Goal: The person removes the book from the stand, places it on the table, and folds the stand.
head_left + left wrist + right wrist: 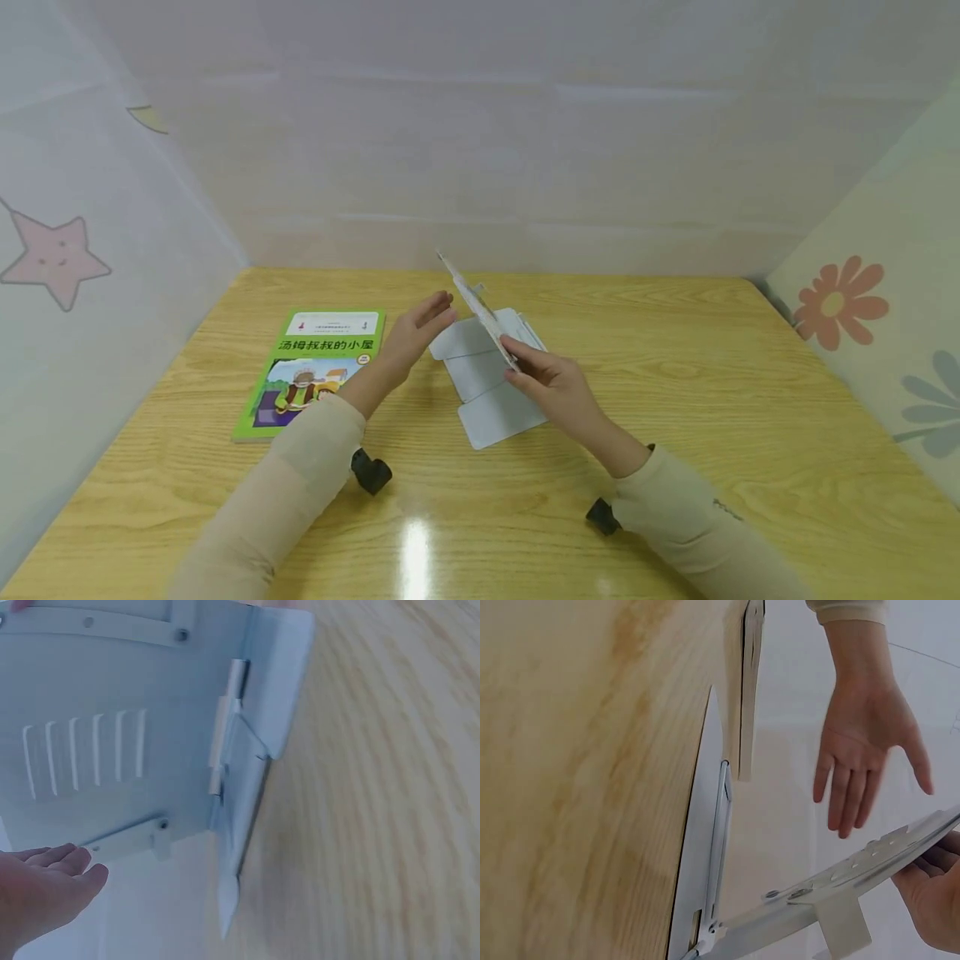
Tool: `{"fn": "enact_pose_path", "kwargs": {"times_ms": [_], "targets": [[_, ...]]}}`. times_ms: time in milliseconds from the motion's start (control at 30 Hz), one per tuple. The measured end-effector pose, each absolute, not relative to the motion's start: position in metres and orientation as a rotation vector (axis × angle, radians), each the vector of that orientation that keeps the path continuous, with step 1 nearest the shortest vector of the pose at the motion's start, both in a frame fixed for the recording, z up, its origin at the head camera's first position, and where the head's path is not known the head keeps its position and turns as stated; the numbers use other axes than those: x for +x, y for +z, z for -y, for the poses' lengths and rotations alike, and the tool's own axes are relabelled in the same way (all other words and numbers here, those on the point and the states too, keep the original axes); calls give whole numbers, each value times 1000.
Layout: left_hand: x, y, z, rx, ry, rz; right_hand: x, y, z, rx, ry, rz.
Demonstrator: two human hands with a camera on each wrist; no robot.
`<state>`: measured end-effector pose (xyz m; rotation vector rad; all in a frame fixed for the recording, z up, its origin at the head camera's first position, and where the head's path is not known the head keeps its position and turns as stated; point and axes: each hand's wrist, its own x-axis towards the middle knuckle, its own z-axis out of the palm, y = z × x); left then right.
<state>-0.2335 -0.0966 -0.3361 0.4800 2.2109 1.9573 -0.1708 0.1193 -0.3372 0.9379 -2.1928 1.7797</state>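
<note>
A white metal folding book stand point(491, 421) lies spread on the wooden table, its hinged back panel point(480, 308) raised at a slant. My right hand point(558, 383) grips that panel by its near right edge, thumb on one side and fingers on the other. To the panel's left, my left hand point(420, 329) is held up with fingers extended, holding nothing. In the left wrist view the panel shows a row of slots point(90, 750) and a hinge point(229, 727) at its lower edge. The left hand's palm point(866, 739) faces the panel in the right wrist view.
A green-covered book point(311, 375) lies flat on the table point(675, 367) at the left, partly behind the left forearm. Pale cloth walls point(487, 150) enclose the table at the back and both sides. A small black wrist camera point(371, 471) sits at the left cuff.
</note>
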Motion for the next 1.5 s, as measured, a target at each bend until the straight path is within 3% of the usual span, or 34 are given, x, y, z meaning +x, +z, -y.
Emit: {"fn": "enact_pose_path", "kwargs": {"times_ms": [467, 700, 1000, 1500], "targets": [[-228, -330, 93, 355, 2146, -2126, -157, -329, -104, 948, 1650, 2335], [-224, -333, 97, 377, 2213, -2082, -162, -343, -102, 1013, 1551, 2313], [-218, -338, 102, 400, 2248, -2028, -145, -324, -92, 1060, 1454, 2367], [-210, -352, 112, 337, 2366, -1782, -156, -353, -87, 1083, 1281, 2565]]}}
